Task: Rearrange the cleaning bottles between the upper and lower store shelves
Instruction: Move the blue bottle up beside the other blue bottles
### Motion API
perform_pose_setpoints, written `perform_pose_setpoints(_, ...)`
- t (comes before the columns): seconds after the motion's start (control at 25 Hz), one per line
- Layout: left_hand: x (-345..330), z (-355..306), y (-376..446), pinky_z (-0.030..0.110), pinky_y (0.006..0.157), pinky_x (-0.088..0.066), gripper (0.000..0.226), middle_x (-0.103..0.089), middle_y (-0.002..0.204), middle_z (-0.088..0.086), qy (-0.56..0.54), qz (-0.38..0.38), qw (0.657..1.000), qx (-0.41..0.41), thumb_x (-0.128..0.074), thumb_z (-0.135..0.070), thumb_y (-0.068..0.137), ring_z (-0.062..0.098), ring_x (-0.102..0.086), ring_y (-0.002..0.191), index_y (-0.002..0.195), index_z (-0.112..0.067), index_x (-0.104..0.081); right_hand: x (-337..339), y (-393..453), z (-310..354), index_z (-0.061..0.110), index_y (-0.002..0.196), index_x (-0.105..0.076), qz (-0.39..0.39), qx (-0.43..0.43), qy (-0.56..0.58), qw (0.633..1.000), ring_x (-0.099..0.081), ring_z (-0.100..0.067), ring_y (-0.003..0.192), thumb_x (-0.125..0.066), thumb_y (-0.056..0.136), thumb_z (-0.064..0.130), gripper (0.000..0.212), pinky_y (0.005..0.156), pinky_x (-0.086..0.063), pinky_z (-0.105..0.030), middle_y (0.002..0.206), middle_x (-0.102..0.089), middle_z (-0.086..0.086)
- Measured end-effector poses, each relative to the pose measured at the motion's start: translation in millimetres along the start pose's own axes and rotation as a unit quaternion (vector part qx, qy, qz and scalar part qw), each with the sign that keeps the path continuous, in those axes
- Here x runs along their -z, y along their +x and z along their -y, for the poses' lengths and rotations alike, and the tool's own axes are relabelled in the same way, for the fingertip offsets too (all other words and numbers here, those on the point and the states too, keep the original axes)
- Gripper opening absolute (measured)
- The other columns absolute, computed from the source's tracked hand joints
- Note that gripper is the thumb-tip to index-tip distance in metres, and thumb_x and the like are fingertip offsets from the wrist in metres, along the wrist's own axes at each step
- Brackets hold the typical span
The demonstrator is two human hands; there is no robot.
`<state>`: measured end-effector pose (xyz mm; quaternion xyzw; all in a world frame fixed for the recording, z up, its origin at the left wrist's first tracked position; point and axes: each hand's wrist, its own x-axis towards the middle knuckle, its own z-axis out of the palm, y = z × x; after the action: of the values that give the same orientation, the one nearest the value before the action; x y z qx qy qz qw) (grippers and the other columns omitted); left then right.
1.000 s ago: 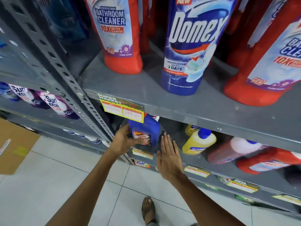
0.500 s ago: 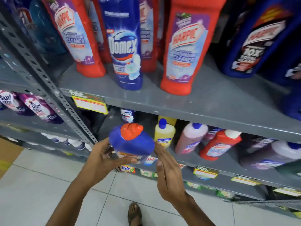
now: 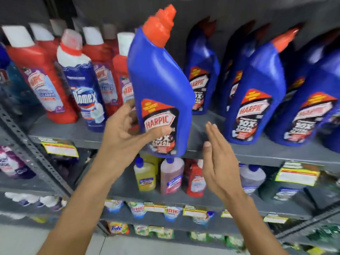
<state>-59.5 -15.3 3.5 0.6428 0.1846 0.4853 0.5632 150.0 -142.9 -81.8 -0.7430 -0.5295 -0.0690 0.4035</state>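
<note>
While our left hand grips the blue Harpic bottle low on its body, thumb laid across the label and fingers wrapped round the far side, we hold it in the air in front of the upper shelf, its base level with that shelf's front edge. It tilts slightly, with its orange cap leaning to the right. Our right hand is spread flat with the fingers together and pointing up, just right of the bottle and not touching it, holding nothing. On the upper shelf, toward its left end, stand red Harpic bathroom cleaner bottles with white caps and a blue-and-white Domex bottle near the front edge. Toward the right end stands a row of matching blue Harpic bottles, blurred by motion. A bare stretch of shelf lies between the two groups, behind the bottle we hold. A yellow price tag hangs on the shelf's front edge at left. On the lower shelf, below the raised bottle, we see a yellow bottle with a blue cap, a pinkish bottle beside it and a small red bottle to its right.
</note>
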Motion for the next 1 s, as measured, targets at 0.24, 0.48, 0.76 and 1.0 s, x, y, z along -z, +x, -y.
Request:
perform_pose_setpoints(0.24, -37.7, 28.3, 41.0, 0.026, 0.085, -0.067, 0.064, -0.086, 0.111, -0.009, 0.006, 0.020, 1.000, 0.018, -0.093, -0.014, 0.068, 0.005, -0.081, 0.100, 0.126, -0.028, -0.071, -8.7, 5.7, -9.6, 0.002, 0.153, -0.056, 0.032, 0.000, -0.193, 0.981, -0.055, -0.029, 0.151, -0.031, 0.108, 0.030, 0.058, 0.130, -0.040, -0.044, 0.161, -0.057, -0.016)
perform_pose_setpoints(0.48, -40.8, 44.0, 61.9, 0.014, 0.078, -0.063, 0.058, -0.086, 0.109, -0.013, 0.016, 0.042, 0.998, 0.039, -0.094, -0.021, 0.068, 0.002, -0.081, 0.098, 0.120, -0.037, -0.072, -14.5, 7.0, -8.0, 0.003, 0.150, -0.060, 0.005, -0.008, -0.211, 0.977, -0.060, -0.026, 0.147, -0.031, 0.105, 0.032, 0.061, 0.126, -0.046, -0.044, 0.157, -0.062, -0.013)
perform_pose_setpoints(0.76, -55.0, 55.8, 76.2, 0.015, 0.081, -0.063, 0.057, -0.085, 0.117, -0.011, 0.018, 0.073, 0.997, 0.024, -0.095, -0.019, 0.076, 0.006, -0.081, 0.105, 0.118, -0.050, -0.073, -14.3, 7.7, -0.9, 0.004, 0.148, -0.062, 0.000, -0.027, -0.215, 0.976, -0.062, -0.025, 0.146, -0.032, 0.103, 0.030, 0.060, 0.126, -0.045, -0.041, 0.155, -0.064, -0.011)
perform_pose_setpoints(1.0, -61.8, 60.5, 79.8, 0.015, 0.081, -0.063, 0.056, -0.084, 0.117, -0.012, 0.041, 0.063, 0.997, 0.034, -0.097, -0.020, 0.077, 0.006, -0.081, 0.106, 0.118, -0.050, -0.072, -15.3, 7.5, 3.4, 0.002, 0.150, -0.059, 0.000, -0.054, -0.204, 0.977, -0.059, -0.026, 0.148, -0.031, 0.102, 0.031, 0.063, 0.128, -0.043, -0.042, 0.157, -0.062, -0.013)
